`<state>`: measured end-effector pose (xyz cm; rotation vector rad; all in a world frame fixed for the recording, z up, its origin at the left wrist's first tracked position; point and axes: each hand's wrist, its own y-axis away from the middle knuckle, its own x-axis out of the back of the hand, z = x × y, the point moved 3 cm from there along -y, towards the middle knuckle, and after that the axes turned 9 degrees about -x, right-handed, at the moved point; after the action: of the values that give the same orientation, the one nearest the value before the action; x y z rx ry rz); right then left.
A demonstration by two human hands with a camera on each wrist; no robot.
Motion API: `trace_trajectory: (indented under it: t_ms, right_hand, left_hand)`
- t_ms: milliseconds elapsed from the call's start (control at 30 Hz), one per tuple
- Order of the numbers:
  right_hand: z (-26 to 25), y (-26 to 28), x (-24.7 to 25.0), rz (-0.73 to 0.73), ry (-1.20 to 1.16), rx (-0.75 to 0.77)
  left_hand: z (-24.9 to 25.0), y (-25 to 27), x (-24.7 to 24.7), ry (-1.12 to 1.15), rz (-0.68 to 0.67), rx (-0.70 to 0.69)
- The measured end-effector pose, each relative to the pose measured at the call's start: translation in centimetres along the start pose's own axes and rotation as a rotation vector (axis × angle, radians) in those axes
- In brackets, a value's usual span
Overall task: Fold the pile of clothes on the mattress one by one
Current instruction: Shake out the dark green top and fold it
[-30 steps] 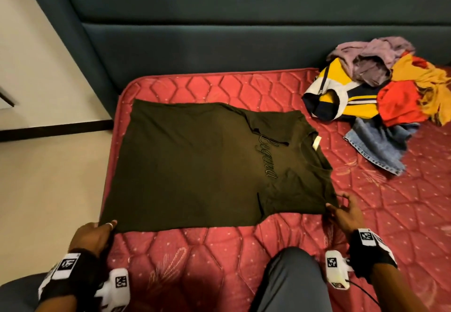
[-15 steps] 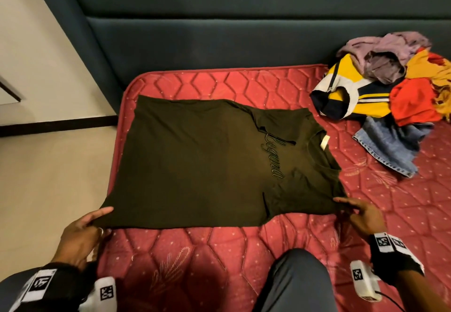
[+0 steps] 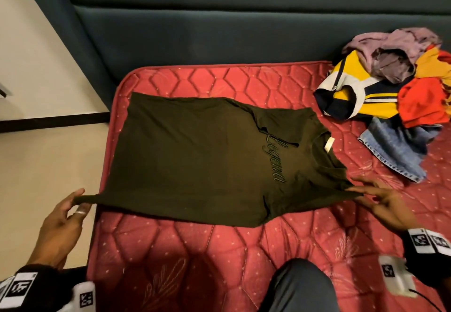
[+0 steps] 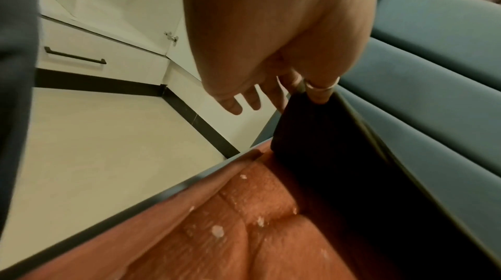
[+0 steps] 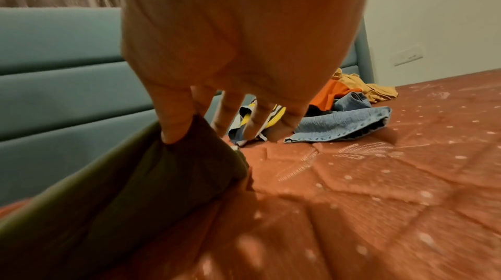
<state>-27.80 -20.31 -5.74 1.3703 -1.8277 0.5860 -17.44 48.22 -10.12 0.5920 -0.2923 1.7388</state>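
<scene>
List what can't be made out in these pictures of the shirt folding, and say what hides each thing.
- Pile of clothes: cut off by the head view's right edge; fingers partly block it in the right wrist view.
- Dark T-shirt: its far sleeve is folded under; the wrist views show only the pinched corners.
- Left hand: the fingertips on the cloth are hidden behind the palm in the left wrist view.
- Right hand: the pinch is blurred in the right wrist view.

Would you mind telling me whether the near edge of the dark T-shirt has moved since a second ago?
Yes. Both the left hand and right hand pinch the dark T-shirt corners, lifting its near edge off the mattress.
</scene>
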Motion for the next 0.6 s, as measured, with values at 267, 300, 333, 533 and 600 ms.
trace_trajectory:
  t_ms: [267,300,333,533,600]
  right_hand:
    - [-0.7,-9.2,-1.6,-0.033,-0.201,-0.462]
    - [0.0,-10.1,-2.1,-0.011,-0.065,-0.477]
    - [0.5,-10.7,-2.6,-0.005,0.049,-0.495]
    - [2.6,-10.0,-4.1,0.076,0.116,-0.634]
    - [3.0,-9.0,-4.0,0.139,0.072,-0.698]
  left_hand:
    - [-0.5,-11.1,-5.2,0.036,0.05,0.005]
    - [-0.9,-12.5,-6.0,0.02,0.029,0.022]
    - [-1.1,-13.5,-6.6,0.004,0.0,0.052]
    - [-3.2,-14.4,-6.2,-0.078,-0.059,0.215]
    - [-1.5,-12.5,-5.6,-0.161,-0.047,0.193]
